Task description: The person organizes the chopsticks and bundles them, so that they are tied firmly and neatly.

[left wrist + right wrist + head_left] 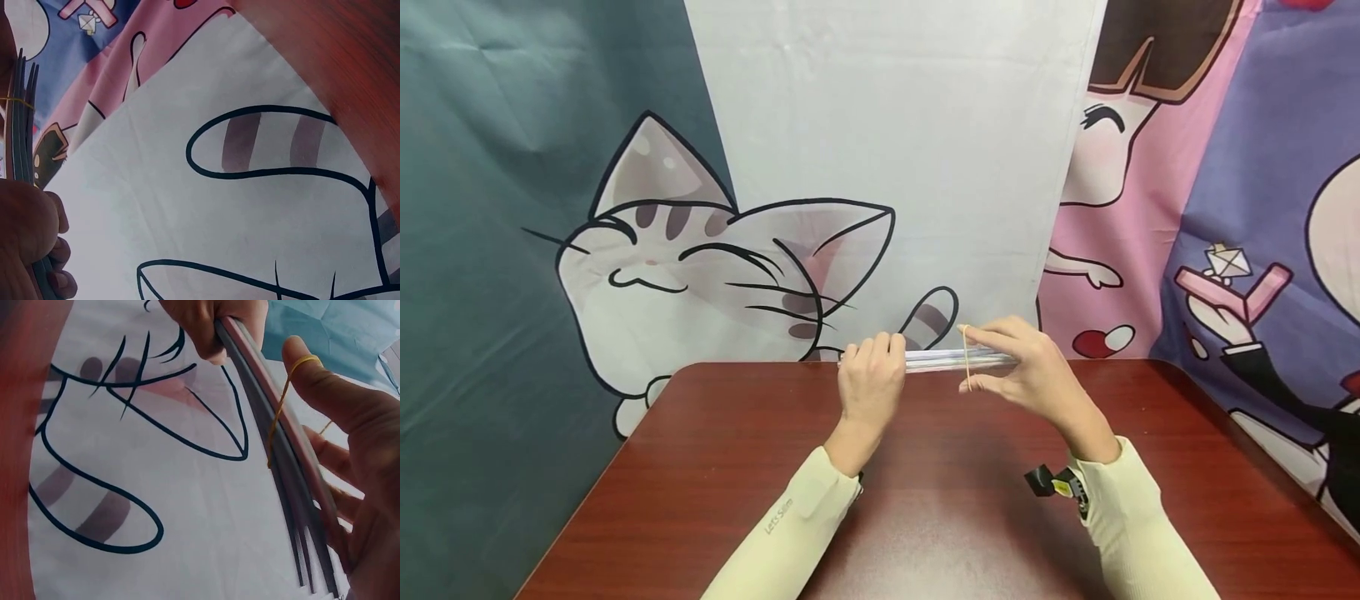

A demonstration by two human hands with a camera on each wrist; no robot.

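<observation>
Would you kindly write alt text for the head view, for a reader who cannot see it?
A left hand grips a bundle of thin sticks while the right hand holds a rubber band stretched across them. Both arms reach over a red-brown table, before a backdrop with a smiling cartoon cat.

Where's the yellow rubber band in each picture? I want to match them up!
Head: just right of the middle, the rubber band is stretched between the right hand's thumb and fingers.
Left wrist: at the far left, above the middle, the rubber band crosses the thin sticks.
Right wrist: right of the middle, upper half, the rubber band is hooked over the thumb.
Shared landmark: the cartoon cat's striped tail, in all three.
</observation>
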